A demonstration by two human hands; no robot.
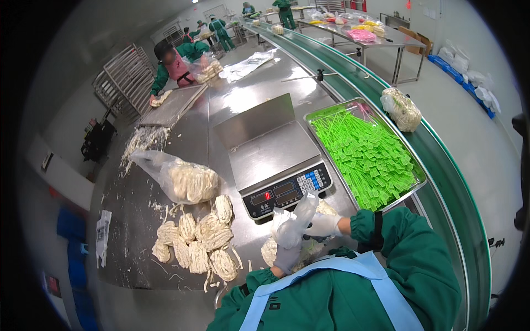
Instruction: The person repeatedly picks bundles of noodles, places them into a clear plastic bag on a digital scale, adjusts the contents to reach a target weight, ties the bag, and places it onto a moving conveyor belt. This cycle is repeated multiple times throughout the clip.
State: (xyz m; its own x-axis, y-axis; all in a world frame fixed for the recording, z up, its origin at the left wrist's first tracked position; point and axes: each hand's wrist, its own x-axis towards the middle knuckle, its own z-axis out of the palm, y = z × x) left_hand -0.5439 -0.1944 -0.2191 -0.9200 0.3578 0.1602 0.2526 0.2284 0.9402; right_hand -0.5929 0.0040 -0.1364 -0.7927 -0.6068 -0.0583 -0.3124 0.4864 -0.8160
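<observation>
Close to my body, a clear plastic bag (295, 223) stands bunched up between my hands. My left hand (287, 257), in a pale glove, is closed around the gathered bag from below. From the other side my right hand (324, 225), in a white glove, has its fingers closed at the bag's neck. Pale noodles (269, 252) show beside my left hand, and more lie partly hidden behind my right. Just beyond stands a digital scale (284, 190) with a bare metal pan (270, 151). Several noodle bundles (199, 243) lie loose to the left, below a filled noodle bag (190, 182).
Right of the scale, a metal tray (422, 179) holds many green tag ties (364, 157). A green conveyor (441, 165) runs along the right, carrying a bagged noodle pack (402, 110). Across the steel table, a co-worker (179, 66) handles noodles at a board (171, 105).
</observation>
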